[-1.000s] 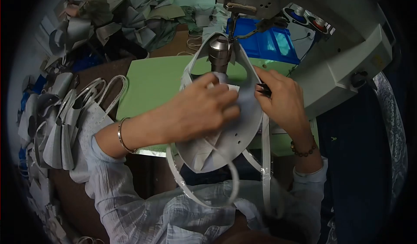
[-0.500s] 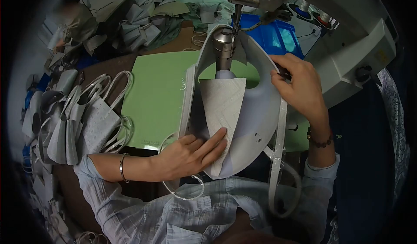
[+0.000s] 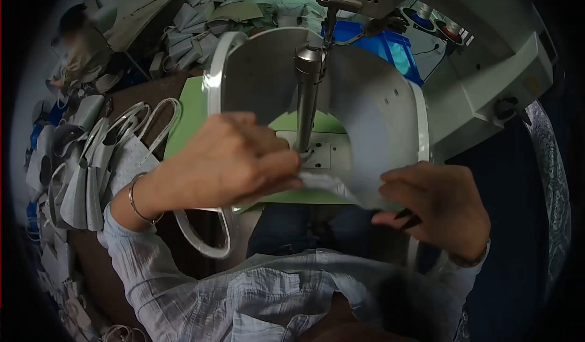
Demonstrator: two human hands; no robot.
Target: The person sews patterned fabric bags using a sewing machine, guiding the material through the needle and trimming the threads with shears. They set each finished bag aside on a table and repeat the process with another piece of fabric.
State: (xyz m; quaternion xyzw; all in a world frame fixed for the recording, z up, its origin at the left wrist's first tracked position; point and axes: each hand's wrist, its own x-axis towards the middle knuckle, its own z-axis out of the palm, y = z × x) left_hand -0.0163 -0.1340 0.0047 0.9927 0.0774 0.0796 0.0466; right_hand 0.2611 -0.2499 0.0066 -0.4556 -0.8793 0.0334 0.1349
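While piled grey bag pieces [image 3: 91,159] lie at far left of frame, my left hand [image 3: 234,159] sits left of centre, fingers pinched on near edge of grey bag panel [image 3: 365,116]. Panel curls upward around sewing machine post [image 3: 306,98] at centre, over green mat [image 3: 195,116]. Lower right: my right hand [image 3: 442,211], fingers closed on panel's lower edge, small dark clip [image 3: 409,218] under fingertips.

Left hand [image 3: 234,159] raised, knuckles up, fingers pinched together; right hand [image 3: 442,211] lower, fingers curled in a pinch.
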